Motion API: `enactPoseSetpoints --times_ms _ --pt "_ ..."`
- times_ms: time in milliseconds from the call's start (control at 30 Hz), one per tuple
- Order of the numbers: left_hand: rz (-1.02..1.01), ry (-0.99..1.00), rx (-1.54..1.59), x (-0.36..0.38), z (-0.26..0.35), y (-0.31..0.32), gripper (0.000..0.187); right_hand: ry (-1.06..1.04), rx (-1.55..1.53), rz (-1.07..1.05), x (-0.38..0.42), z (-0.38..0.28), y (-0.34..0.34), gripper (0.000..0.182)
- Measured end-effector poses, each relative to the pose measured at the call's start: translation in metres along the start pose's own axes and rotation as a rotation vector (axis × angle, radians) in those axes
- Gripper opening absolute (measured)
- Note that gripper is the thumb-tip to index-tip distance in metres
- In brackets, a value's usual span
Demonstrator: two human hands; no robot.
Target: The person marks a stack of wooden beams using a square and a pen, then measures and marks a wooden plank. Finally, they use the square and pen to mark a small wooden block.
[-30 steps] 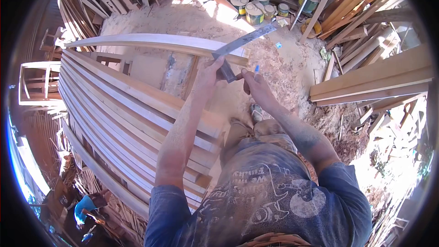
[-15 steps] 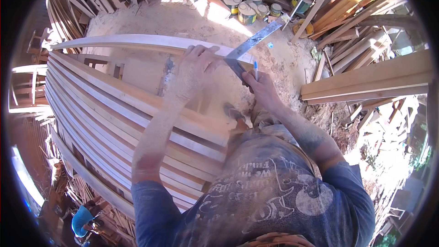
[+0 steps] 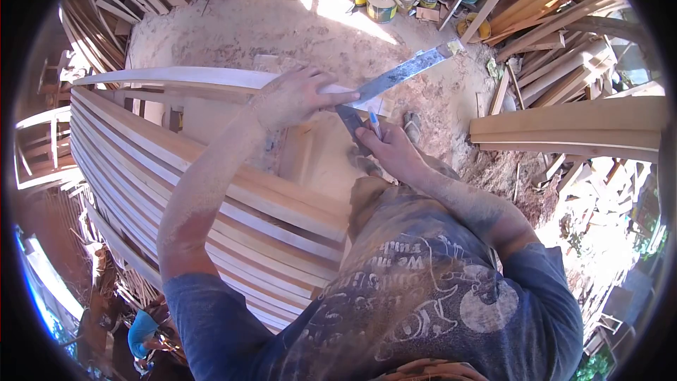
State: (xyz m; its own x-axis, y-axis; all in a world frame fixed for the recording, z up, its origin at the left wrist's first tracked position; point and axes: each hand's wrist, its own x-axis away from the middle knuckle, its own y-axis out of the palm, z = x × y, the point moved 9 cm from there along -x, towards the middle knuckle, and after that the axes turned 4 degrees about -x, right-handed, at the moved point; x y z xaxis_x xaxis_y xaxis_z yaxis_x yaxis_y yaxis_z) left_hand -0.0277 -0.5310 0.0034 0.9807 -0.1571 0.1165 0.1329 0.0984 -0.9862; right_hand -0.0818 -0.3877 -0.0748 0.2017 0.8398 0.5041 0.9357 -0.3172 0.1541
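Observation:
My left hand (image 3: 297, 99) is closed over the pale curved plank (image 3: 190, 76), close to its right end, with the thumb side toward the square. My right hand (image 3: 398, 153) grips the dark handle (image 3: 350, 125) of a carpenter's square and also holds a blue-and-white pen (image 3: 374, 125) upright. The square's worn metal blade (image 3: 409, 73) slants up to the right across the plank's end, just beyond my left fingers. Exactly where handle and plank touch is partly hidden.
Below the plank spreads a slatted wooden frame of long curved strips (image 3: 268, 215). Paint cans (image 3: 381, 3) stand at the back. Stacked boards (image 3: 564, 127) jut in from the right. Another person in a blue shirt (image 3: 143, 334) is at lower left.
The view has shifted slightly. My right hand and the square have come lower and closer to my left hand, and the pen now tilts left. My left hand still holds the plank.

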Motion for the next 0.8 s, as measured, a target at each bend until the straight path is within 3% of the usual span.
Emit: enactPoseSetpoints --times_ms 67,267,800 --pt "0.015 0.02 -0.008 0.0 -0.004 0.002 0.084 -0.029 -0.056 -0.025 0.001 -0.007 0.004 0.034" --pt "0.001 0.033 0.049 -0.004 -0.005 0.006 0.075 -0.01 0.158 -0.022 -0.001 -0.005 -0.003 0.029" --pt "0.108 0.025 -0.02 -0.005 -0.004 0.006 0.064 0.003 -0.029 -0.042 0.002 0.004 -0.004 0.037"
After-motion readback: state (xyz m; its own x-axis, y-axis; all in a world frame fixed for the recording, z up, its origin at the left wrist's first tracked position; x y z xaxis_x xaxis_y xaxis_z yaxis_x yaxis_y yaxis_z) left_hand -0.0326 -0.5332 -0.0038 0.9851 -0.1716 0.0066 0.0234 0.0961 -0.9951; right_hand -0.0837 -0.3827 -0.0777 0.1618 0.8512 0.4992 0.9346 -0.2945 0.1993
